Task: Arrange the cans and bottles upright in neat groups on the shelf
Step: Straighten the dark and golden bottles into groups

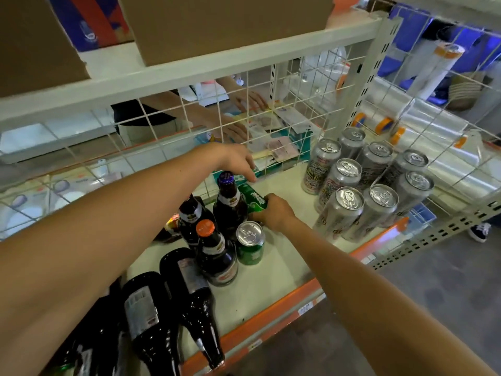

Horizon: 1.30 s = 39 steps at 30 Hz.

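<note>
Currently, the right hand [273,213] grips a tilted green can [253,199] by its body, fingers curled round it, toward the back of the shelf [271,280] and just beside the purple-capped bottle [227,198]. This grip suits turning the can onto its base. The left hand [238,161] reaches over that bottle with its fingers pointing down near the can's far end; whether it holds anything cannot be determined. An upright green can [250,242] stands just in front, probably the start of the green group. Further standing bottles [214,251] cluster to its left, while larger lying bottles [189,294] rest on their sides at the near left, not yet set upright. Silver cans [366,185] stand in tight rows at the right end, well apart from the hands. The shelf deck is pale with an orange front lip [298,291]. A white wire grid [298,77] backs it, cardboard boxes [217,23] sit on the level above, and a grey floor [433,294] lies below.
</note>
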Each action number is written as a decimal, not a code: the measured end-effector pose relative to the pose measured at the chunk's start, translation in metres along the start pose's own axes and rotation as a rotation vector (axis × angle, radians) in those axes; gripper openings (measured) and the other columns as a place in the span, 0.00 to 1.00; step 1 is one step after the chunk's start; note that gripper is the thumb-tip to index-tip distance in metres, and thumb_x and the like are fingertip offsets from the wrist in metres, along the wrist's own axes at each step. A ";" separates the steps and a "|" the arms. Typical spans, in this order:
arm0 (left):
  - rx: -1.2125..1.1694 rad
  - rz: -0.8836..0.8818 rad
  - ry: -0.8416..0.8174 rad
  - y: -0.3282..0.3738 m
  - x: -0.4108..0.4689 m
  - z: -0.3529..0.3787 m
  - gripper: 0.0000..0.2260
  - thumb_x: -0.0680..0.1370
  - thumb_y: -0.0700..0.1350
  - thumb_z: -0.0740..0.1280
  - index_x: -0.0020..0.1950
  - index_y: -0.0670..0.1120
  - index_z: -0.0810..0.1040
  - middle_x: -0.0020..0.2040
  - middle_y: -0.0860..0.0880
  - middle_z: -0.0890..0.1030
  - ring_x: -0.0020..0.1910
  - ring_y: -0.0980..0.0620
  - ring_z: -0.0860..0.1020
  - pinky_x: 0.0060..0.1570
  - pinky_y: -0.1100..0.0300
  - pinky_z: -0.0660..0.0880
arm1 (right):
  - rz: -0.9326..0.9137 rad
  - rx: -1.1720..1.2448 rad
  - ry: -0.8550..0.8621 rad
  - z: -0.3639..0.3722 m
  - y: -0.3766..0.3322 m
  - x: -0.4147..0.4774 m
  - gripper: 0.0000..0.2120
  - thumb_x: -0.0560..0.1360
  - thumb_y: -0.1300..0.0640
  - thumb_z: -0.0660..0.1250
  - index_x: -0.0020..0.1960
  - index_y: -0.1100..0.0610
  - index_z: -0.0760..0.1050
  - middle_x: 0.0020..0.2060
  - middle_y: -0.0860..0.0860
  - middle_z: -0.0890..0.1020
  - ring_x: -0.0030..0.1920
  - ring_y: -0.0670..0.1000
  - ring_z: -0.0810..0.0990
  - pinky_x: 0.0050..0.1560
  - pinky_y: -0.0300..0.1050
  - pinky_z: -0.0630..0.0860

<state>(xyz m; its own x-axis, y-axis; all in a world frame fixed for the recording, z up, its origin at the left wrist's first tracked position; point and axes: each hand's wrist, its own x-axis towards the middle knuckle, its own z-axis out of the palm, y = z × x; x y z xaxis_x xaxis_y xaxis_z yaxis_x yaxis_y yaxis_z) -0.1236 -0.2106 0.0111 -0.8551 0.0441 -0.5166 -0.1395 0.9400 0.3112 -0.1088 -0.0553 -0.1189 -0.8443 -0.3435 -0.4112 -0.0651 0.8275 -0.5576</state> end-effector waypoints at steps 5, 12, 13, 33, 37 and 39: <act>-0.003 0.030 0.043 -0.003 -0.014 -0.009 0.24 0.77 0.55 0.71 0.70 0.46 0.75 0.72 0.49 0.71 0.68 0.46 0.71 0.68 0.48 0.70 | -0.013 0.009 0.140 -0.013 -0.007 -0.016 0.28 0.68 0.45 0.76 0.59 0.60 0.72 0.51 0.55 0.79 0.47 0.56 0.78 0.43 0.47 0.75; -0.049 0.058 0.117 0.005 -0.057 -0.023 0.23 0.77 0.53 0.71 0.69 0.44 0.75 0.68 0.47 0.74 0.63 0.47 0.74 0.60 0.55 0.72 | -0.087 -0.001 0.282 -0.051 -0.023 -0.054 0.33 0.67 0.46 0.74 0.65 0.58 0.68 0.58 0.54 0.76 0.54 0.55 0.78 0.51 0.54 0.80; -0.046 0.059 0.127 0.007 -0.066 -0.023 0.24 0.77 0.53 0.71 0.69 0.44 0.75 0.69 0.47 0.74 0.63 0.47 0.74 0.58 0.56 0.71 | -0.104 -0.002 0.301 -0.057 -0.025 -0.061 0.33 0.66 0.46 0.74 0.65 0.57 0.68 0.59 0.54 0.76 0.55 0.56 0.78 0.53 0.55 0.80; -0.140 -0.321 0.479 -0.024 -0.376 -0.001 0.28 0.75 0.52 0.73 0.73 0.45 0.71 0.71 0.48 0.72 0.67 0.46 0.73 0.65 0.53 0.70 | -0.719 -0.076 0.361 -0.106 -0.187 -0.270 0.34 0.71 0.46 0.72 0.70 0.61 0.66 0.59 0.55 0.78 0.55 0.55 0.78 0.50 0.48 0.76; -0.205 -0.427 0.558 -0.053 -0.453 0.010 0.28 0.75 0.52 0.73 0.73 0.46 0.71 0.71 0.46 0.72 0.68 0.45 0.72 0.64 0.54 0.67 | -0.831 -0.040 0.280 -0.066 -0.244 -0.311 0.33 0.72 0.45 0.73 0.69 0.61 0.67 0.62 0.56 0.77 0.60 0.57 0.77 0.54 0.50 0.76; -0.219 -0.485 0.591 -0.071 -0.493 0.022 0.29 0.75 0.52 0.73 0.73 0.45 0.71 0.71 0.46 0.72 0.68 0.45 0.72 0.65 0.53 0.68 | -0.889 -0.039 0.218 -0.039 -0.273 -0.332 0.35 0.71 0.44 0.73 0.70 0.60 0.66 0.63 0.56 0.77 0.60 0.57 0.77 0.56 0.52 0.78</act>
<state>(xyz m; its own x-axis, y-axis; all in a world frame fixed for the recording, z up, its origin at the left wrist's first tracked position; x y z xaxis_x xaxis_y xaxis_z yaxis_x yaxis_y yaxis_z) 0.3183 -0.2922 0.2262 -0.7884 -0.5979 -0.1448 -0.6069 0.7176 0.3417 0.1686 -0.1500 0.1980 -0.5562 -0.7730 0.3051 -0.7536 0.3143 -0.5774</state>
